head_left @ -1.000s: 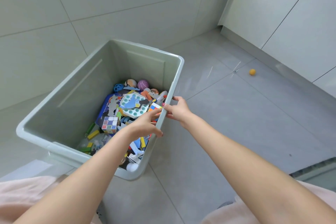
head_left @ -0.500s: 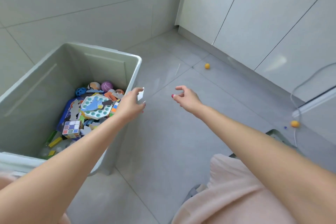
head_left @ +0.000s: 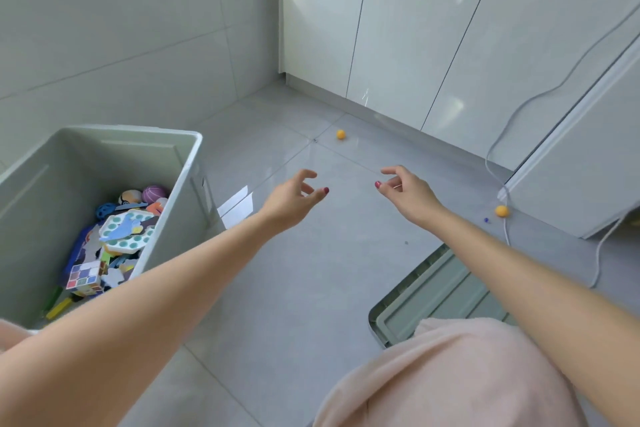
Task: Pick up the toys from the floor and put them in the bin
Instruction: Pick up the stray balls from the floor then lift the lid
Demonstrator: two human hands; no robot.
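Both hands, left hand (head_left: 294, 199) and right hand (head_left: 405, 189), are hovering loosely open (holding nothing) between bin (head_left: 194, 163) and orange ball (head_left: 341, 134).

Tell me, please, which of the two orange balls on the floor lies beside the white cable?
The orange ball on the right, lying against the white cable by the appliance. The other orange ball sits alone near the cabinet doors.

Both arms reach out over the grey floor, the left hand (head_left: 294, 196) and right hand (head_left: 403, 189) loose and holding nothing. The bin (head_left: 166, 163) of toys sits at the lower left. One orange ball (head_left: 340, 134) lies near the middle top, another orange ball (head_left: 501, 210) at the right.
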